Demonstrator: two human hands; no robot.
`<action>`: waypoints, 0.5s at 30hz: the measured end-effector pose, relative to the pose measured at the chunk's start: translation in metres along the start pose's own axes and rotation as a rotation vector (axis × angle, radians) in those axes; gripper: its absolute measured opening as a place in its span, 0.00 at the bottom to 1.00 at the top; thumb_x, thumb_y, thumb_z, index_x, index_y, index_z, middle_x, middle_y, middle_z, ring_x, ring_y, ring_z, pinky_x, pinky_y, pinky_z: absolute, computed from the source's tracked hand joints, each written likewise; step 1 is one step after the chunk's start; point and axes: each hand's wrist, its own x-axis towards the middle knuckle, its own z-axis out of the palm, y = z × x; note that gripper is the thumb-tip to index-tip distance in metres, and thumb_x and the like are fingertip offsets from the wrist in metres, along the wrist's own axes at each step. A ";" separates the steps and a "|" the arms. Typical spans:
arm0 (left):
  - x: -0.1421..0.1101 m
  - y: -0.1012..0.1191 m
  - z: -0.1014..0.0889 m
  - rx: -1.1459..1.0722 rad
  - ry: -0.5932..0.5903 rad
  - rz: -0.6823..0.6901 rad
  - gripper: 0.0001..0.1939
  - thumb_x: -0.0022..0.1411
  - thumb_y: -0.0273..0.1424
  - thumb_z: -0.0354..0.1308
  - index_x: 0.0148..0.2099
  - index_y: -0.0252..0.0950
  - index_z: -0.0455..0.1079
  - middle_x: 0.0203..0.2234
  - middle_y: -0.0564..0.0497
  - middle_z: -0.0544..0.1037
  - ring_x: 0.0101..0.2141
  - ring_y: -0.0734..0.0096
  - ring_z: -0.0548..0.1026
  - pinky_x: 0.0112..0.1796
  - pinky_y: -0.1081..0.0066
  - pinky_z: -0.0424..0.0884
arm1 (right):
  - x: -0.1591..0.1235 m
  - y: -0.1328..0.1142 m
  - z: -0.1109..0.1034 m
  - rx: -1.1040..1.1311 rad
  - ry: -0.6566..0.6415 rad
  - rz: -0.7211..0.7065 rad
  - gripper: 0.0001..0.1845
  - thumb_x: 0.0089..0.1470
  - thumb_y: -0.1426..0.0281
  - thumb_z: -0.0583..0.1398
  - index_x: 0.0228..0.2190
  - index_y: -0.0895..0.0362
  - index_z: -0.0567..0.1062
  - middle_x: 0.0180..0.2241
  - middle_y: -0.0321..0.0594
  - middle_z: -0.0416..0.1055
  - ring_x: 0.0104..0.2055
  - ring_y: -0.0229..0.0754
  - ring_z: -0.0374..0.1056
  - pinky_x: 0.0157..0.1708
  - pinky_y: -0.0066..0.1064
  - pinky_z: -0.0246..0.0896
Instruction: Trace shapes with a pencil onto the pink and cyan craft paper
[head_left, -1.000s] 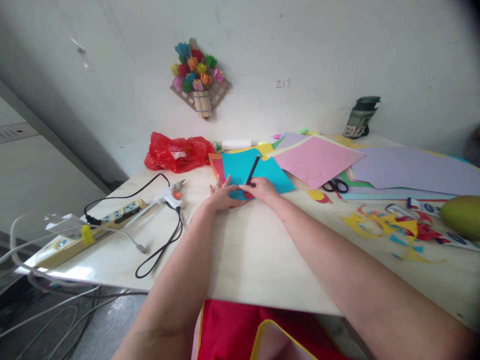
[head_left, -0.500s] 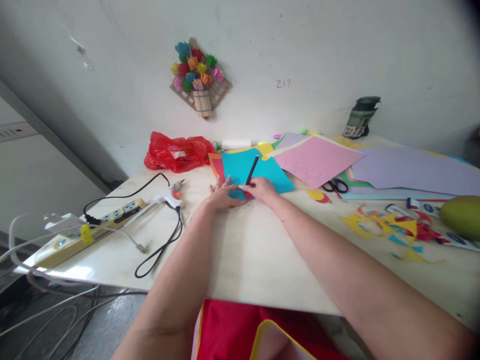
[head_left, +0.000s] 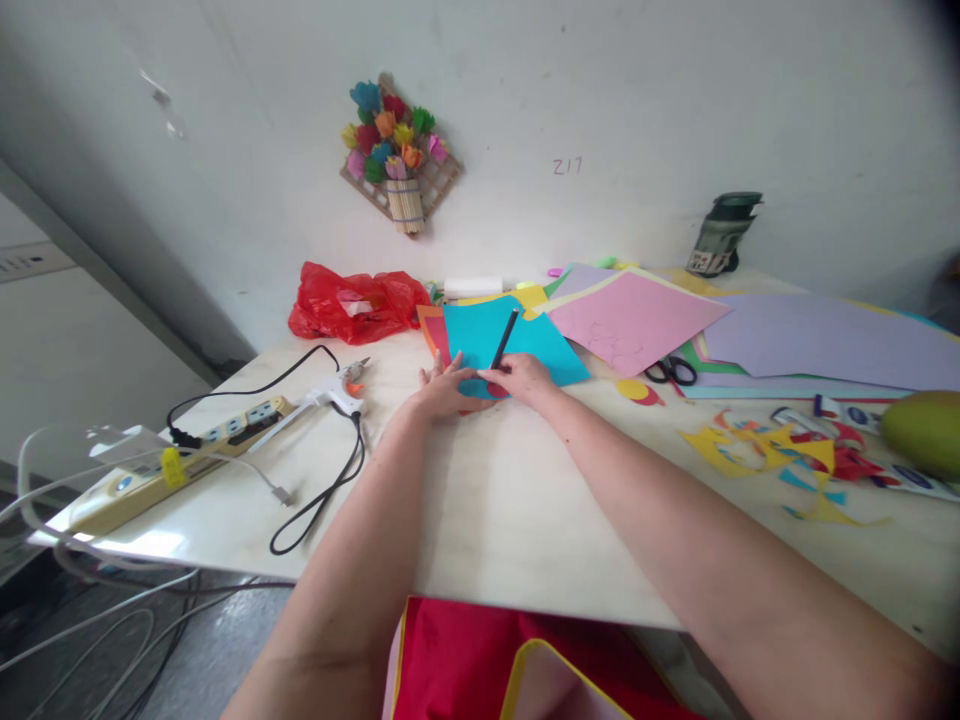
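A black pen [head_left: 505, 338] stands slanted in my right hand [head_left: 529, 376], whose fingers are closed around its lower part. Its tip is down at a small red paper disc [head_left: 496, 390] on a blue sheet of paper [head_left: 517, 335]. My left hand [head_left: 448, 388] lies on the near left part of that sheet, fingers spread and pressing down, with its fingertips beside the disc. Part of the disc is hidden by the hands. Orange and red sheets [head_left: 435, 332] stick out from under the blue one on the left.
Left are a hot glue gun [head_left: 337, 388] with its cord and a power strip [head_left: 180, 470]. A red plastic bag [head_left: 356, 305] lies behind. On the right are pink paper [head_left: 630, 315], scissors [head_left: 671, 371], yellow scraps [head_left: 720, 450], glue tubes [head_left: 919, 482] and a green bottle [head_left: 724, 235].
Almost nothing differs. Both hands and the pen keep nearly the same place on the blue sheet.
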 end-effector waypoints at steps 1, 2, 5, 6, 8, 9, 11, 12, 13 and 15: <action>0.000 0.000 0.000 -0.001 -0.001 -0.001 0.37 0.40 0.59 0.53 0.53 0.51 0.61 0.61 0.56 0.40 0.58 0.47 0.27 0.51 0.42 0.29 | 0.000 0.000 0.000 0.000 -0.001 0.002 0.18 0.45 0.54 0.57 0.27 0.55 0.76 0.27 0.38 0.74 0.29 0.36 0.66 0.24 0.24 0.53; 0.001 -0.001 0.000 -0.001 -0.001 -0.001 0.37 0.40 0.58 0.53 0.53 0.51 0.61 0.61 0.56 0.40 0.58 0.47 0.27 0.51 0.42 0.29 | 0.000 0.000 0.000 0.002 -0.001 0.003 0.18 0.45 0.54 0.57 0.27 0.55 0.76 0.27 0.38 0.74 0.29 0.36 0.66 0.24 0.24 0.53; 0.001 -0.002 0.001 -0.003 -0.001 0.004 0.37 0.40 0.58 0.53 0.53 0.51 0.61 0.61 0.56 0.40 0.58 0.47 0.27 0.51 0.42 0.29 | 0.000 0.001 0.001 0.011 0.004 0.002 0.19 0.44 0.53 0.57 0.26 0.55 0.76 0.26 0.38 0.74 0.29 0.36 0.66 0.24 0.24 0.53; 0.002 -0.002 0.001 -0.003 0.000 0.005 0.37 0.40 0.58 0.53 0.53 0.51 0.61 0.61 0.56 0.40 0.58 0.47 0.27 0.51 0.42 0.29 | 0.001 0.002 0.001 0.013 0.005 -0.001 0.19 0.44 0.53 0.57 0.26 0.55 0.76 0.26 0.38 0.74 0.29 0.36 0.66 0.24 0.24 0.53; 0.002 -0.002 0.001 0.000 0.001 0.004 0.37 0.40 0.58 0.53 0.53 0.51 0.61 0.61 0.56 0.40 0.58 0.47 0.27 0.51 0.42 0.29 | 0.001 0.002 0.001 0.016 0.005 -0.005 0.19 0.44 0.53 0.57 0.26 0.55 0.76 0.26 0.38 0.74 0.29 0.36 0.67 0.24 0.24 0.53; 0.002 -0.002 0.001 0.002 0.002 0.002 0.37 0.40 0.58 0.53 0.53 0.51 0.60 0.61 0.56 0.41 0.58 0.47 0.27 0.51 0.42 0.29 | 0.001 0.002 0.001 0.016 0.003 -0.006 0.19 0.44 0.53 0.57 0.26 0.55 0.76 0.26 0.38 0.74 0.29 0.36 0.67 0.24 0.24 0.53; 0.002 -0.002 0.001 0.006 0.002 -0.001 0.37 0.40 0.58 0.53 0.53 0.50 0.60 0.61 0.56 0.41 0.58 0.47 0.28 0.51 0.42 0.30 | 0.001 0.002 0.001 0.017 -0.001 -0.003 0.19 0.44 0.52 0.57 0.26 0.55 0.76 0.26 0.38 0.74 0.29 0.36 0.67 0.24 0.24 0.53; 0.002 -0.002 0.001 0.007 0.002 -0.003 0.37 0.40 0.58 0.53 0.53 0.51 0.60 0.61 0.56 0.41 0.58 0.47 0.28 0.51 0.42 0.30 | 0.001 0.002 0.001 0.017 -0.003 -0.001 0.20 0.44 0.52 0.57 0.26 0.55 0.76 0.26 0.38 0.74 0.29 0.36 0.67 0.24 0.24 0.53; 0.002 -0.002 0.001 0.008 0.002 -0.003 0.37 0.40 0.58 0.53 0.53 0.51 0.60 0.61 0.56 0.41 0.58 0.47 0.28 0.51 0.42 0.30 | 0.001 0.002 0.001 0.016 -0.006 0.003 0.20 0.44 0.52 0.57 0.26 0.56 0.76 0.26 0.38 0.74 0.29 0.36 0.67 0.24 0.24 0.53; 0.002 -0.002 0.001 0.007 0.000 -0.004 0.37 0.40 0.58 0.53 0.53 0.51 0.61 0.61 0.55 0.41 0.58 0.47 0.28 0.51 0.42 0.30 | 0.001 0.002 0.001 0.014 -0.011 0.006 0.19 0.44 0.53 0.57 0.26 0.56 0.76 0.26 0.38 0.74 0.28 0.36 0.67 0.24 0.24 0.53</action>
